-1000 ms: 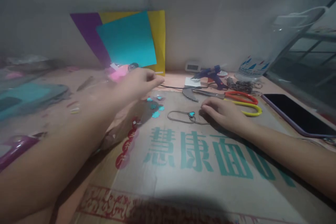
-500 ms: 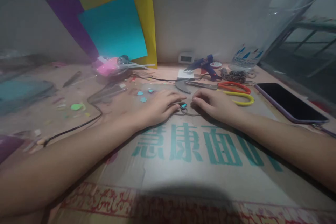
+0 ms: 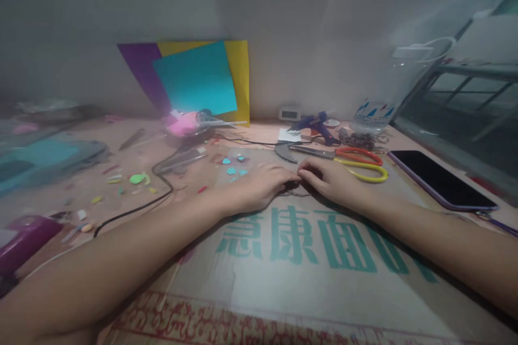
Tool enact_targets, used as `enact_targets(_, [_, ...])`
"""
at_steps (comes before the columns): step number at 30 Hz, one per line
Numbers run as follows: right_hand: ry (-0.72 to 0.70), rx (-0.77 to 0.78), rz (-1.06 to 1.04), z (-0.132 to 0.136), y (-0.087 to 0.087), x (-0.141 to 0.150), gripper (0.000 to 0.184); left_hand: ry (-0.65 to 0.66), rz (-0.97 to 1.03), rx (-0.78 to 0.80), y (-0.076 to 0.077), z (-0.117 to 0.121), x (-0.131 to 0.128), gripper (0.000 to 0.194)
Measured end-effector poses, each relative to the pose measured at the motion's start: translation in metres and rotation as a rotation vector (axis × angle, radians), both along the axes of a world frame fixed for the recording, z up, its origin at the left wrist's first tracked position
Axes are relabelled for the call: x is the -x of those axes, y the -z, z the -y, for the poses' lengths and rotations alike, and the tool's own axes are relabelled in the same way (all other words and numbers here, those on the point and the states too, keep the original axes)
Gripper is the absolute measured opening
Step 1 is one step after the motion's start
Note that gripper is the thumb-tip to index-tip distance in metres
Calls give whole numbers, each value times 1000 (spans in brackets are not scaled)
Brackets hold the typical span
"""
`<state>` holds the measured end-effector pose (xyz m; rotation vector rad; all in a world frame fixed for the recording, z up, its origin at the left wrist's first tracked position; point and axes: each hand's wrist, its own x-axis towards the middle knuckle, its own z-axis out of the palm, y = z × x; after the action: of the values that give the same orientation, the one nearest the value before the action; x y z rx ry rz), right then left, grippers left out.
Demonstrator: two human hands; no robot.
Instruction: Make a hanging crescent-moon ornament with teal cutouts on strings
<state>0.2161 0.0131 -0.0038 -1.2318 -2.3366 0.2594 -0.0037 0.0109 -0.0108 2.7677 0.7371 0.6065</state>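
Observation:
My left hand (image 3: 269, 186) and my right hand (image 3: 326, 177) meet fingertip to fingertip over the printed cardboard (image 3: 259, 291). The fingers of both are bent and closed, and what they pinch is hidden. A thin grey cord (image 3: 301, 194) shows on the cardboard just below them. Left of the left hand lie small light-blue cut shapes, among them a flower-shaped piece (image 3: 231, 171). Beyond the right hand rest scissors (image 3: 360, 174) with one red and one yellow handle.
A blue glue gun (image 3: 319, 128), a small white display (image 3: 290, 114) and a clear plastic cup (image 3: 374, 116) stand at the back. Coloured sheets (image 3: 198, 81) lean on the wall. A phone (image 3: 439, 178) lies at right, a purple tool (image 3: 30, 240) at left. A black cable (image 3: 137, 206) runs under my left forearm.
My hands have come together, and the small teal piece that showed between them is now covered. The view has tilted up and turned slightly left.

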Motion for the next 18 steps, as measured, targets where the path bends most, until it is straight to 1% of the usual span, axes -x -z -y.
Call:
enact_targets(4, [-11, 15, 0, -3, 3, -1, 18, 0, 4, 4, 2, -1, -1, 33])
enact_targets(10, [-20, 2, 20, -2, 3, -1, 19, 5, 37, -40, 2, 1, -2, 26])
enact_targets(14, [-23, -3, 40, -1, 4, -1, 20, -58, 37, -60, 3, 2, -1, 27])
enact_targets(18, [-25, -5, 36, -1, 5, -2, 20, -48, 29, -81, 5, 1, 0, 26])
